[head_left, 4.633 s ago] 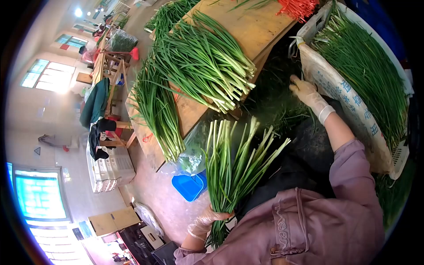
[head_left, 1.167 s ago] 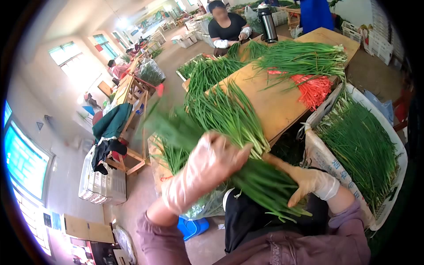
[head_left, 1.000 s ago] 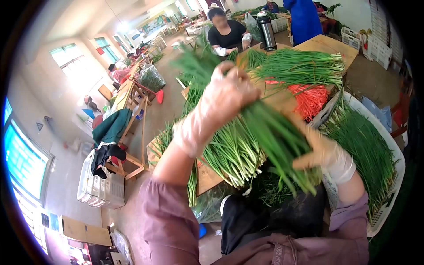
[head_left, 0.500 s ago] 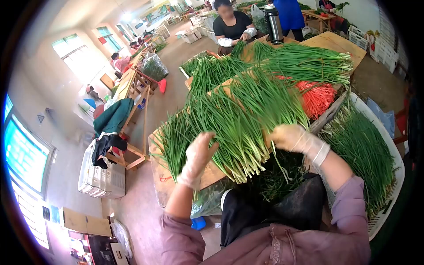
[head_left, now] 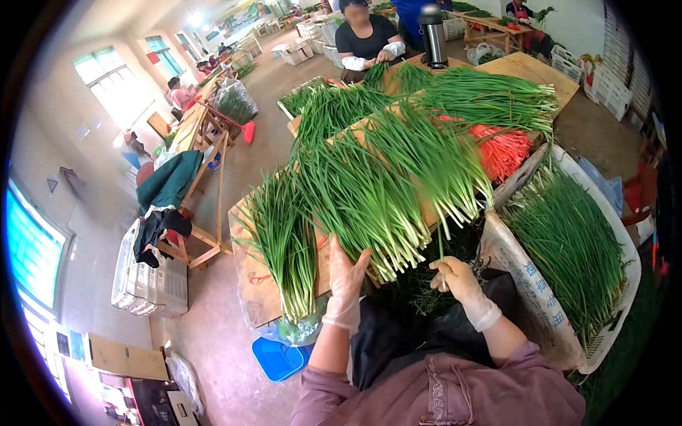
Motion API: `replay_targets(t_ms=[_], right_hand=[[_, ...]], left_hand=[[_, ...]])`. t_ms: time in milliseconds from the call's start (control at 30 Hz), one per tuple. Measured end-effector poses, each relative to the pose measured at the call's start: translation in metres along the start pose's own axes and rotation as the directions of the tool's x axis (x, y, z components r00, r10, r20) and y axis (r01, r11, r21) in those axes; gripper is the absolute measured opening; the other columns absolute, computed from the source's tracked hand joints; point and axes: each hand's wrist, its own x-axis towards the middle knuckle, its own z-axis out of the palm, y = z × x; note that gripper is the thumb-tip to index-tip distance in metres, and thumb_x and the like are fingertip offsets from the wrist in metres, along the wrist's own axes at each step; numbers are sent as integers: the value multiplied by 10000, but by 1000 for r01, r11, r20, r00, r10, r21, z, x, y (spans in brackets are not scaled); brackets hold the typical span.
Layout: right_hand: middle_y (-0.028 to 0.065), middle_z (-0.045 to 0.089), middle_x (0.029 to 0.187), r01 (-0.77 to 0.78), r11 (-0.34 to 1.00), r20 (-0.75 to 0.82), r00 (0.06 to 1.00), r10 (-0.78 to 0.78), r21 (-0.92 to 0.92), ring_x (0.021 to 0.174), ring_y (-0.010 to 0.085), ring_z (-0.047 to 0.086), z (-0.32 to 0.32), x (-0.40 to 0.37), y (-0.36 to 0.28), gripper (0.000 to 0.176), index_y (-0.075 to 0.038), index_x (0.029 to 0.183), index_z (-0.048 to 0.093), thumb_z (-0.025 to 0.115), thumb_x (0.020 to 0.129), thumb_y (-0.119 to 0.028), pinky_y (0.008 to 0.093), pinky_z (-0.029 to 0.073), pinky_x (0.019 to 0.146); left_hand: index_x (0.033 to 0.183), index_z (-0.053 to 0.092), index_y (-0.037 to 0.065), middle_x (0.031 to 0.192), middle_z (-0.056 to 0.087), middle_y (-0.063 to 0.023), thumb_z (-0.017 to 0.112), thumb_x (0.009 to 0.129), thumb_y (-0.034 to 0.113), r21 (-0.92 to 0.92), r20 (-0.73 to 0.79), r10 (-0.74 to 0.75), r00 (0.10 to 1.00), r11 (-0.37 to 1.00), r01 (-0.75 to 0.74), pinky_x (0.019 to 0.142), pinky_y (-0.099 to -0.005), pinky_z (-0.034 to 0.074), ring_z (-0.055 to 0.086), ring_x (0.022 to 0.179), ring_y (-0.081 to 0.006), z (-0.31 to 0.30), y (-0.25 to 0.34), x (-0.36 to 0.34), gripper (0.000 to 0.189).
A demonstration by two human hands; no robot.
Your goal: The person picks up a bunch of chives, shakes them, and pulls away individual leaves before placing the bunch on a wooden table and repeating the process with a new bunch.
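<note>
Long green stalks with pale ends lie in bunches across the wooden table. My left hand, in a clear glove, is open with fingers spread against the stem ends of the middle bunch. A separate bunch lies to its left. My right hand, gloved too, is closed on a thin stalk below the right-hand bunch. Red strands are heaped beyond that bunch.
A white basket of green stalks stands at the right. A steel flask stands at the table's far side, near a seated person. A blue container is on the floor at the left; white crates stand beyond.
My right hand has moved down from the right bunch, drawing a stalk toward me. My left hand has shifted right, from between two bunches to the middle bunch's stem ends. The view has shifted.
</note>
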Motion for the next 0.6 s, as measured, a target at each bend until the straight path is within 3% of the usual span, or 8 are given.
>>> replay_targets(t_ms=[33,67,133,200,333,467,533,600], right_hand=[[92,608,628,106,990,54,993,-101,-95,541,144,579,0,-22,-2,187,-19,948,554,452,885,-162,241,442,478],[98,613,631,217,959,119,973,-197,-182,557,158,595,2,-41,5,177,-32,942,559,453,876,-157,246,445,481],[116,628,685,433,345,430,898,-89,-833,637,217,625,-3,-64,33,198,-53,929,576,481,839,-202,296,476,533],[127,633,735,403,277,482,802,352,-872,693,272,629,-20,-71,90,250,-73,911,592,526,788,-281,371,487,569],[130,623,709,379,126,390,783,484,-917,658,283,620,-15,-56,118,314,-57,891,581,562,734,-328,425,478,563],[101,602,667,454,133,451,891,-47,-881,631,266,611,5,-27,-1,329,-66,958,560,562,745,-317,379,471,519],[76,607,688,394,78,359,889,-284,-916,631,263,605,5,-3,-42,353,-61,1016,538,571,766,-309,364,475,513],[108,608,851,347,107,276,870,-409,-932,764,260,591,-1,24,-73,350,-59,1048,524,571,775,-272,362,482,618]], left_hand=[[1299,200,-66,1236,415,-249,714,686,256,166,-64,46,997,986,-35,965,-356,336,409,1153,-364,4,10,5,862],[1321,187,-31,1281,364,-252,702,688,256,15,46,-106,993,994,106,952,-374,355,410,1149,-363,13,11,13,866],[1335,182,2,1299,340,-245,700,678,222,-143,105,-73,992,986,88,943,-400,369,414,1141,-363,24,26,17,865],[1348,156,29,1286,357,-239,699,664,190,10,86,-10,996,1000,10,923,-417,389,435,1113,-372,46,34,22,888],[1359,99,24,1350,268,-228,680,690,200,172,291,-122,949,982,74,1028,-392,258,358,1185,-365,81,79,29,903],[1359,80,25,1310,318,-231,657,671,89,20,270,-5,963,1000,-1,995,-380,302,365,1178,-335,111,69,31,900],[1363,69,50,1265,361,-193,631,651,3,-443,127,104,986,896,-37,935,-336,372,389,1143,-309,120,49,33,909],[1345,146,94,1125,454,-144,569,646,-93,-563,55,21,998,826,14,812,-342,455,495,984,-256,97,65,26,838]])
